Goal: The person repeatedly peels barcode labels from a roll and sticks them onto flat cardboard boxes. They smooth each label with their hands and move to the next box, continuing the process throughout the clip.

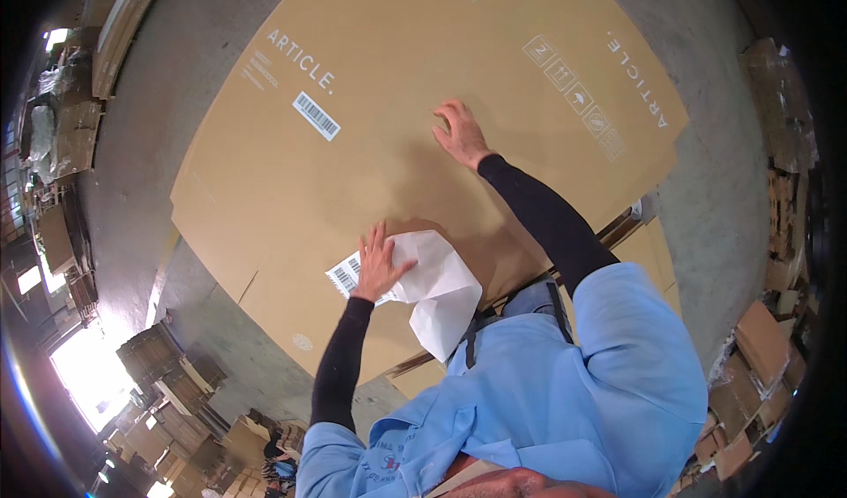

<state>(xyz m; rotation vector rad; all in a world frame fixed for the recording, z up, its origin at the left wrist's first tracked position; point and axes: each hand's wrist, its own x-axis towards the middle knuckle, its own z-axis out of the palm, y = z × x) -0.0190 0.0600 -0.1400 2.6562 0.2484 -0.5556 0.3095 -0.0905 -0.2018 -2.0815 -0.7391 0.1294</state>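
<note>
A large flat sheet of brown cardboard (371,163) with white printing spreads out in front of me. My left hand (378,267) lies with its fingers spread over a white label sheet (437,273) near the cardboard's front edge. Barcodes show on the part of that sheet beside my fingers, while the rest is creased and hangs toward my body. Farther up, my right hand (460,134) is open over the middle of the cardboard, fingers slightly bent and holding nothing. Whether it touches the surface I cannot tell. A barcode label (316,116) sits on the cardboard's upper left.
More cardboard (648,264) shows under the sheet at the right. Grey concrete floor (141,136) surrounds the work surface. Stacked flat boxes (168,361) stand at the lower left, and wrapped stacks (66,136) line the left side. Brown cartons (763,344) are piled along the right.
</note>
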